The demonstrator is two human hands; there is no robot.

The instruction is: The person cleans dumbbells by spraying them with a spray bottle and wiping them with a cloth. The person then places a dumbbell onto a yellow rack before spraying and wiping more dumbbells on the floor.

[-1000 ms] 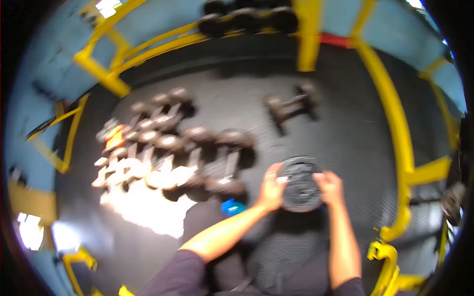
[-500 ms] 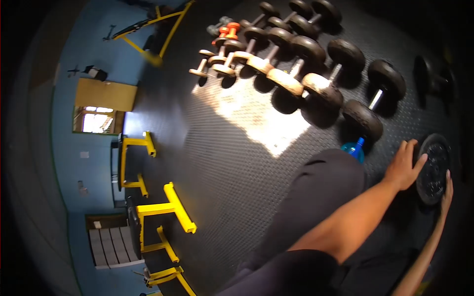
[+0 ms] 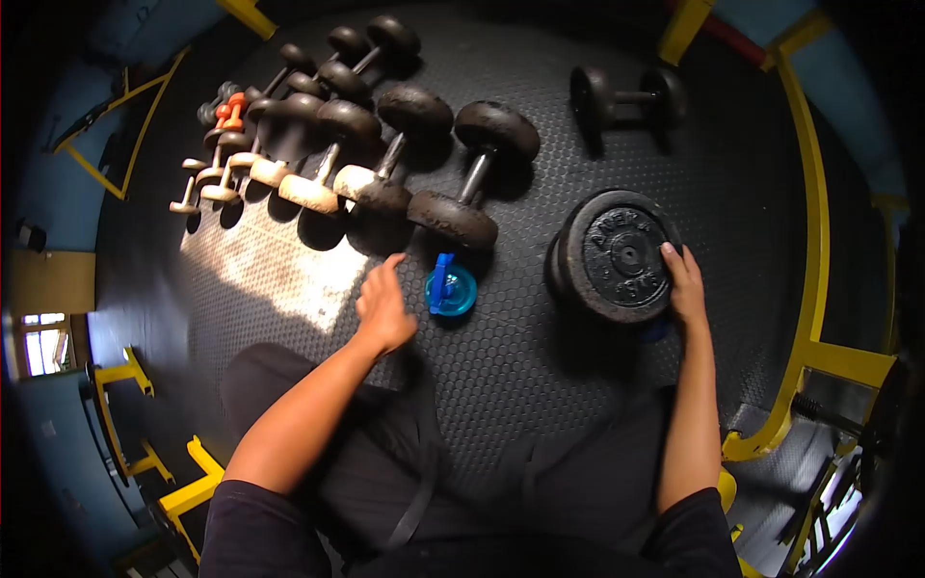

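Black round weight plates (image 3: 628, 252) lie in a stack on the floor at right of centre, raised lettering on the top face. My right hand (image 3: 686, 279) grips the right rim of the stack, fingertips over the top edge. My left hand (image 3: 383, 310) is in the air over the floor, holding nothing, its index finger stretched forward and the others loosely bent. Just right of it stands a blue water bottle (image 3: 453, 289), seen from above with its lid strap up. The nearest large dumbbell (image 3: 472, 178) lies beyond the bottle.
Several dumbbells (image 3: 332, 164) run in rows toward the far left, with small orange ones (image 3: 229, 114) at the end. A lone dumbbell (image 3: 631, 96) lies behind the plates. A yellow frame (image 3: 814, 212) rises at right; yellow bench legs (image 3: 198, 482) stand at lower left.
The view has swung to the right and levelled. My left hand has let go of the plates and moved left toward the bottle; my right hand remains at their rim.
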